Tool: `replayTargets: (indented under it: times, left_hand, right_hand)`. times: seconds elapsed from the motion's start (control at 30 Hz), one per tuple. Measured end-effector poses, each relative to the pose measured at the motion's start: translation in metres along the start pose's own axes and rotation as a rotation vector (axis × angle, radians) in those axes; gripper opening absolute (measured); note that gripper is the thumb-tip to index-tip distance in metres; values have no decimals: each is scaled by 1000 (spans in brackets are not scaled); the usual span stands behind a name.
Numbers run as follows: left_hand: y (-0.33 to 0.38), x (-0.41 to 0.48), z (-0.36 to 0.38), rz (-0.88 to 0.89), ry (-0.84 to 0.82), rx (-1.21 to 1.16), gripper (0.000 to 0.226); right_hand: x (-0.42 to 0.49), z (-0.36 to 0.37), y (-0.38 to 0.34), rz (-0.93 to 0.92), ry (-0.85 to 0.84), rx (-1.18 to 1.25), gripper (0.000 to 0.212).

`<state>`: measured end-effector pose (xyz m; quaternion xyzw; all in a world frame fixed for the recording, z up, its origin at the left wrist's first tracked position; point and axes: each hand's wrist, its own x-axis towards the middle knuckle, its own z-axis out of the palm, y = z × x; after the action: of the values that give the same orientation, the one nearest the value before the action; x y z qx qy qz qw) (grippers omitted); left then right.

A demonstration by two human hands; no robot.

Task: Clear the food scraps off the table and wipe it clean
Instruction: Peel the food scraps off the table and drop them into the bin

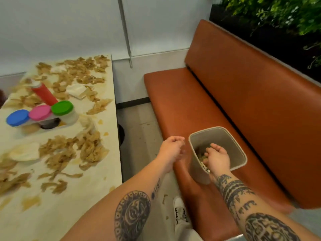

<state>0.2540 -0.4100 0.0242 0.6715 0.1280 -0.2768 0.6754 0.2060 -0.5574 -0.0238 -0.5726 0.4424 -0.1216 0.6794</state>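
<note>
Tan food scraps (90,150) lie strewn in piles over the pale table (69,206) at the left, with wet smears between them. A grey bin (225,131) stands on the orange bench seat, some scraps in its bottom. My right hand (217,157) reaches down inside the bin with its fingers relaxed above those scraps. My left hand (172,146) hovers just left of the bin, over the seat's front edge. It is blurred, its fingers are curled in, and nothing shows in its grip.
A red bottle (44,93) and jars with blue (17,117), pink (40,112) and green (61,107) lids stand in a holder on the table. Crumpled napkins (26,152) lie among the scraps. The orange bench (173,101) runs along the right; a scrap (164,199) lies on the floor.
</note>
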Motion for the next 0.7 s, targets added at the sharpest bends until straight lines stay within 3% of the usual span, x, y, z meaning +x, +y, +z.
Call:
replayTargets:
  times: [0.33, 0.7]
  left_hand:
    - [-20, -110, -181, 87, 305, -91, 15]
    - [-123, -261, -358, 74, 713, -130, 15]
  right_hand:
    - [-159, 98, 14, -71, -431, -128, 21]
    - [-344, 161, 85, -108, -939, -400, 22]
